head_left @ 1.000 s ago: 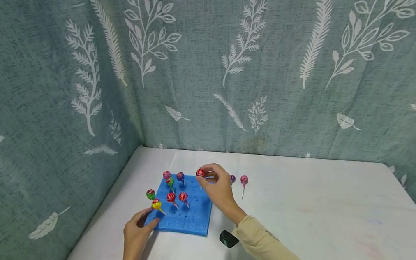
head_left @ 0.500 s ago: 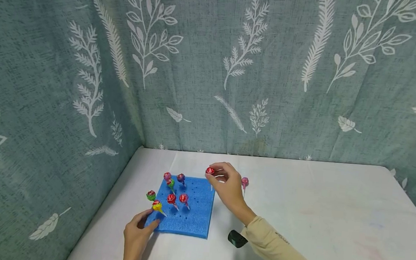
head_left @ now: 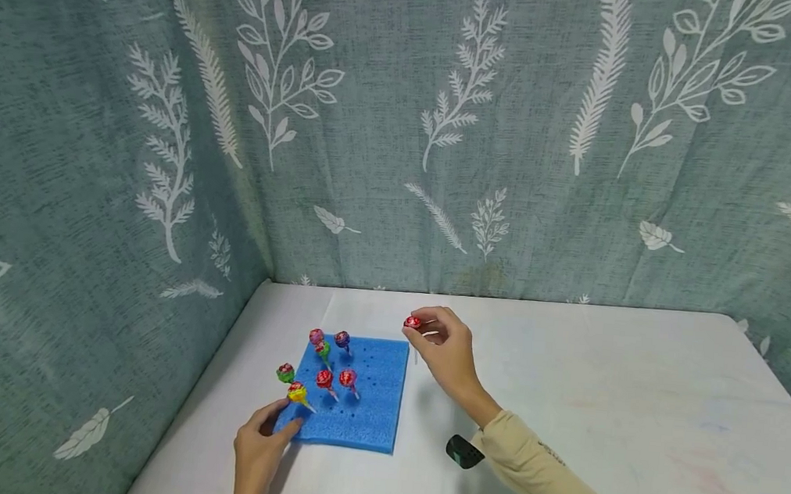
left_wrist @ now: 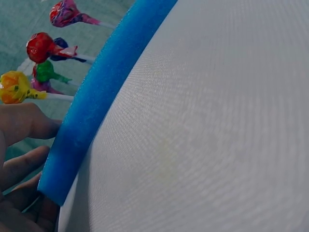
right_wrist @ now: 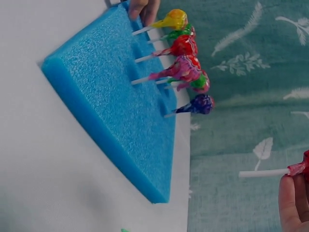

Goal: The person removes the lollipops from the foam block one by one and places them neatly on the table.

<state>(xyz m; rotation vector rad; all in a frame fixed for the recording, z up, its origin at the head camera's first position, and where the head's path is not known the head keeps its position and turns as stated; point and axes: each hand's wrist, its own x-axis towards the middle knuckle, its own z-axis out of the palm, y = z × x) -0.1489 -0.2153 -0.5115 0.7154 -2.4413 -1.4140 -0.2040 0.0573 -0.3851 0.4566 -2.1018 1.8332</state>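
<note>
My right hand (head_left: 453, 354) pinches a red lollipop (head_left: 412, 322) by its wrapped head, just beyond the back right corner of a blue foam board (head_left: 373, 425). In the right wrist view the lollipop's white stick (right_wrist: 263, 173) extends free of the foam. My left hand (head_left: 258, 443) grips the board's front left corner, thumb on one side and fingers round the edge. Several lollipops stand in the board, among them a yellow one (head_left: 297, 392), a red one (head_left: 324, 378), a pink one (head_left: 348, 378) and a dark purple one (head_left: 342, 340).
The board lies on a white table (head_left: 599, 422), toward its left side. Rows of small holes mark its top. Patterned green curtains (head_left: 378, 120) enclose the back and left. A small black device (head_left: 465, 451) hangs by my right sleeve.
My right hand has carried the red lollipop rightward, off the board's back right corner. Purple and pink lollipops seen earlier beyond the board are now hidden behind it. The left hand stays put.
</note>
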